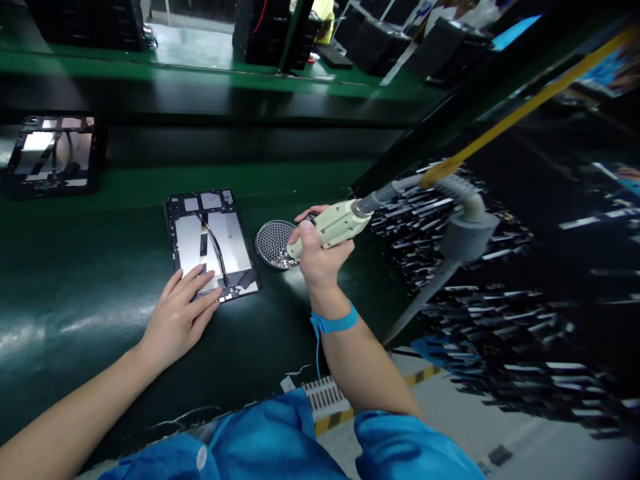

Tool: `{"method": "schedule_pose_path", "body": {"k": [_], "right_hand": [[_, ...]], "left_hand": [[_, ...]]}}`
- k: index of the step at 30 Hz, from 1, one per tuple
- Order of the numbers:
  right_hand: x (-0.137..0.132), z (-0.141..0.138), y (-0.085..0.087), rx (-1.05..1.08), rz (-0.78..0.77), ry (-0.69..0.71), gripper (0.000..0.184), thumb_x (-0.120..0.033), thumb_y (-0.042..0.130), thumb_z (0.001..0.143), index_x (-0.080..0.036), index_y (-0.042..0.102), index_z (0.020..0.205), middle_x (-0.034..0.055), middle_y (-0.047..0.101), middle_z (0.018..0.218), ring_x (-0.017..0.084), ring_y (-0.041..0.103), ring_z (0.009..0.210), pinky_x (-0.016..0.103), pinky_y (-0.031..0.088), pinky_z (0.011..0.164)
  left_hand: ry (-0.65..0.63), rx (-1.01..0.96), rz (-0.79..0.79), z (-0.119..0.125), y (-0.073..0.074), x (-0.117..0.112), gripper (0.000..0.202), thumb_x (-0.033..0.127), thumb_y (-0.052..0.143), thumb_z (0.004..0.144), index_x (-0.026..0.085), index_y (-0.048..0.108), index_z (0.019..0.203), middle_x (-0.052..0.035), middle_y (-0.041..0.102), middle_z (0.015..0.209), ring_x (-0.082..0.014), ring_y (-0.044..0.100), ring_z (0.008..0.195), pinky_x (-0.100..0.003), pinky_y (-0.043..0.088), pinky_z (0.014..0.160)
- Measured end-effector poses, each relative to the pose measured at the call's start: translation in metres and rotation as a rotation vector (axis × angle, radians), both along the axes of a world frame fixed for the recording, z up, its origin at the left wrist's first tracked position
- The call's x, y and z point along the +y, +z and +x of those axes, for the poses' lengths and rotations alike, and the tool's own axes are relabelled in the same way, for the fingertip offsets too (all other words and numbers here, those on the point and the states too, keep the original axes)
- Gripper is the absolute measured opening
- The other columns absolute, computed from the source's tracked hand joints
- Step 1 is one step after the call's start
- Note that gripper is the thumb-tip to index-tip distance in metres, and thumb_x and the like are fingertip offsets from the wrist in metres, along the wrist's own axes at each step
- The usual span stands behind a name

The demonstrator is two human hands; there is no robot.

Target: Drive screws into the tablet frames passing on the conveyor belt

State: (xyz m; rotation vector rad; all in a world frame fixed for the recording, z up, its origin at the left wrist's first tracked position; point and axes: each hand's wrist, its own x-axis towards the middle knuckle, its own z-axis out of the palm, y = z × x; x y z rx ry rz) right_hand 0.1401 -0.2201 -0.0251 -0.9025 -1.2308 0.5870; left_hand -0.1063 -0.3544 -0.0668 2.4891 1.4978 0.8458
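Observation:
My right hand (320,257) is wrapped round a pale electric screwdriver (341,223). The driver's front end points down to the left, over a round dish (275,241) with a grid of holes and loose small screws (286,261) at its near side. Whether the bit touches the screws I cannot tell. My left hand (186,310) lies with fingers spread on the lower left part of an opened tablet (213,233). Black ribbon cables run down the tablet's silvery inside. A blue wrist strap (336,321) circles my right wrist.
A second opened tablet (54,157) lies at the far left of the green bench (125,247). Racks of dark panels (450,233) stand close on the right. A grey cable with a yellow strap (530,110) runs to the driver. Black stacks (263,33) line the shelf behind.

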Motion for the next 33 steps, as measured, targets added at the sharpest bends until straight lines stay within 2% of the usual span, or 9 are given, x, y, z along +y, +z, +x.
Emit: {"method": "schedule_pose_path", "body": {"k": [12,14,18,20,22,24,26,29,33], "right_hand": [[0.001,0.002,-0.001,-0.002,-0.041,-0.009,0.023,-0.035,0.073,0.084,-0.022,0.063,0.100,-0.0036,0.065,0.076,0.010,0.061,0.049,0.025,0.052,0.048],[0.000,0.002,0.006,0.018,-0.026,-0.011,0.021,-0.033,0.073,0.084,-0.022,0.063,0.099,-0.0034,0.066,0.078,0.010,0.061,0.048,0.025,0.051,0.047],[-0.015,-0.012,0.033,0.083,0.015,-0.020,0.019,-0.034,0.068,0.087,-0.023,0.060,0.101,-0.0024,0.065,0.084,0.009,0.060,0.046,0.025,0.050,0.044],[-0.031,-0.028,0.043,0.107,0.023,0.066,0.020,-0.035,0.066,0.089,-0.025,0.058,0.103,-0.0023,0.064,0.087,0.009,0.059,0.047,0.025,0.049,0.042],[-0.047,-0.046,0.045,0.115,0.005,0.242,0.021,-0.035,0.066,0.090,-0.026,0.058,0.107,-0.0018,0.064,0.092,0.009,0.061,0.049,0.025,0.051,0.043],[-0.060,-0.062,0.040,0.098,-0.020,0.410,0.025,-0.033,0.069,0.089,-0.027,0.059,0.111,-0.0004,0.065,0.097,0.010,0.064,0.055,0.025,0.054,0.048],[-0.068,-0.074,0.032,0.073,-0.044,0.506,0.028,-0.030,0.070,0.088,-0.026,0.060,0.114,0.0012,0.066,0.099,0.011,0.065,0.061,0.027,0.057,0.053],[-0.071,-0.081,0.023,0.065,-0.063,0.559,0.030,-0.026,0.071,0.088,-0.026,0.061,0.116,0.0021,0.066,0.098,0.013,0.066,0.067,0.031,0.060,0.061],[-0.071,-0.081,0.018,0.051,-0.076,0.558,0.031,-0.025,0.071,0.088,-0.028,0.062,0.117,0.0026,0.066,0.099,0.015,0.068,0.072,0.036,0.062,0.067]], "left_hand": [[0.004,-0.011,-0.020,0.001,-0.001,0.000,0.029,0.022,0.059,0.099,0.024,0.068,0.126,-0.0083,0.064,0.142,-0.0301,0.050,0.143,-0.059,0.039,0.119],[0.012,-0.013,-0.035,0.002,-0.001,0.000,0.033,0.025,0.059,0.099,0.022,0.065,0.132,-0.0090,0.063,0.142,-0.0303,0.049,0.143,-0.059,0.037,0.120],[0.029,-0.030,-0.075,0.004,0.000,0.001,0.046,0.037,0.062,0.098,0.017,0.057,0.139,-0.0117,0.063,0.142,-0.0313,0.049,0.143,-0.058,0.035,0.121],[0.027,-0.039,-0.095,0.004,0.001,0.001,0.049,0.040,0.062,0.097,0.017,0.056,0.139,-0.0120,0.063,0.143,-0.0316,0.048,0.143,-0.058,0.034,0.121],[0.018,-0.047,-0.108,0.004,0.000,0.002,0.049,0.041,0.063,0.097,0.017,0.056,0.139,-0.0120,0.062,0.144,-0.0315,0.047,0.144,-0.057,0.033,0.122],[0.010,-0.056,-0.110,0.003,0.000,0.002,0.049,0.041,0.064,0.096,0.017,0.056,0.139,-0.0116,0.061,0.145,-0.0312,0.046,0.145,-0.056,0.032,0.123],[0.008,-0.069,-0.110,0.003,0.000,0.003,0.049,0.040,0.064,0.096,0.018,0.056,0.139,-0.0113,0.061,0.145,-0.0312,0.045,0.145,-0.056,0.031,0.123],[0.008,-0.086,-0.117,0.004,0.002,0.003,0.050,0.041,0.065,0.095,0.019,0.056,0.139,-0.0115,0.061,0.144,-0.0316,0.044,0.146,-0.056,0.032,0.122],[-0.001,-0.089,-0.131,0.005,0.003,0.003,0.050,0.040,0.064,0.095,0.017,0.056,0.139,-0.0121,0.061,0.144,-0.0317,0.044,0.147,-0.057,0.033,0.122]]}}
